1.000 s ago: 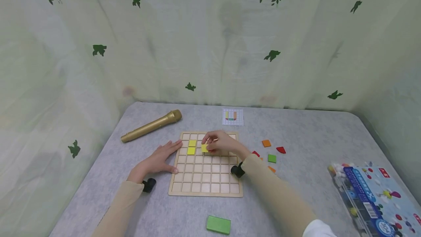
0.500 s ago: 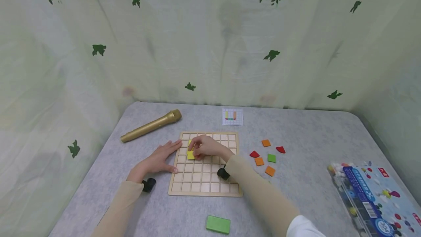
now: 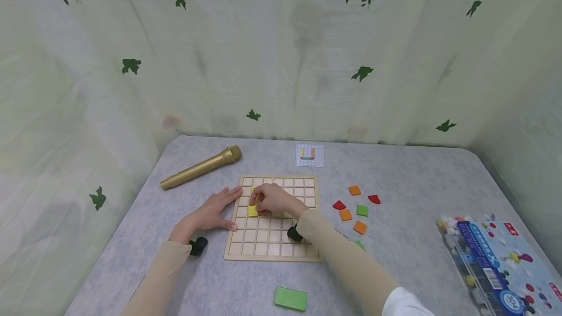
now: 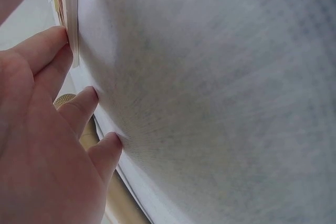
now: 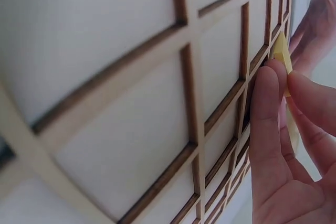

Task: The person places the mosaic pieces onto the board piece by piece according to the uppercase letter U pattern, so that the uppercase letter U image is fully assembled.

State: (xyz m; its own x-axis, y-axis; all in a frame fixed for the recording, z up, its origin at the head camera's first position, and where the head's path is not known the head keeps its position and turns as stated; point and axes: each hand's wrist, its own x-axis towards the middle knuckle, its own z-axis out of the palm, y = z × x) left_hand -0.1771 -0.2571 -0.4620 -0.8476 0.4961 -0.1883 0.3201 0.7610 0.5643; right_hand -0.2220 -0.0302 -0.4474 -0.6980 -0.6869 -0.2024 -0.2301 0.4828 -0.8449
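From here I see a gold microphone [image 3: 201, 167] at the table's [image 3: 421, 184] far left, a blue box [image 3: 505, 267] right, a green block [image 3: 291, 299] nearside, a leafy curtain [image 3: 263, 52] behind.

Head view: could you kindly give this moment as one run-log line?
right hand: pinches yellow square tile over wooden grid board; left hand: touches board's left edge; orange square tiles: off board

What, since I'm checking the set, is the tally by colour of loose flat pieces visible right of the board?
Orange pieces: 3
Red pieces: 2
Green pieces: 2, one partly behind the sleeve
Total: 7 in sight
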